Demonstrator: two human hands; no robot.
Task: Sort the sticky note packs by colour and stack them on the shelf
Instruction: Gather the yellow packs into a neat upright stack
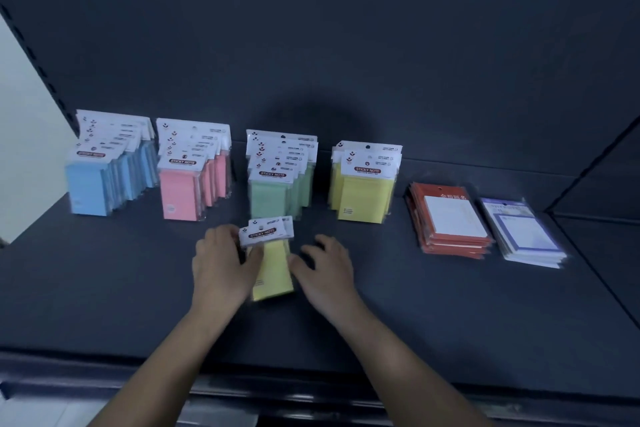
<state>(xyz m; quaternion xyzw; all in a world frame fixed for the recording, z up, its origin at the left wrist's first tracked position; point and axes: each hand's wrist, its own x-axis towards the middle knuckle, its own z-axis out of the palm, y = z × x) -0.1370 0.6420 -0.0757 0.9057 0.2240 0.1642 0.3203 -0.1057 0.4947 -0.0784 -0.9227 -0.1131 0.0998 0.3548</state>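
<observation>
A small bundle of yellow sticky note packs (273, 267) stands on the dark shelf (104, 288), just in front of the green row. My left hand (221, 263) grips its left side, thumb across the front. My right hand (323, 267) curls round its right edge. Behind stand four upright rows of packs with white headers: blue (90, 184) at the far left, pink (180, 191), green (268, 199) and yellow (362, 196).
A flat stack of red-backed note pads (450, 218) and a stack of purple-bordered pads (523, 232) lie at the right. The shelf's back wall is dark; a slotted upright (38, 62) runs along the left. The shelf's front edge (311, 381) is below my forearms.
</observation>
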